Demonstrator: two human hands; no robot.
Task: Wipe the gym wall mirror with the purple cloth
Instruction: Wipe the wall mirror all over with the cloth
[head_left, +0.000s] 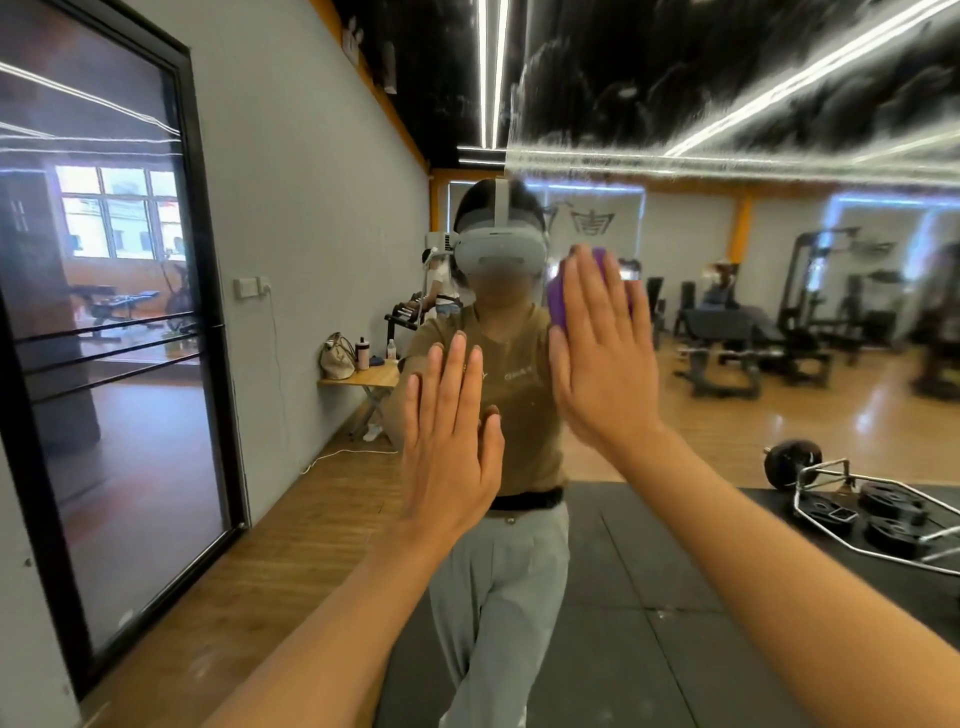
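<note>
Our right hand (602, 364) presses the soft, light cloth (558, 306) flat-fingered against the hard mirror (727, 415), while our left hand (449, 441) rests open, holding nothing.

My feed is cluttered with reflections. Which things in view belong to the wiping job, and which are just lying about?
Job:
large wall mirror
crumpled purple cloth, pressed flat under right hand
left hand, flat on the glass

Lying about:
black barbell frame with weight plates
beige handbag and bottles on folding wooden table
black-framed glass door
</note>
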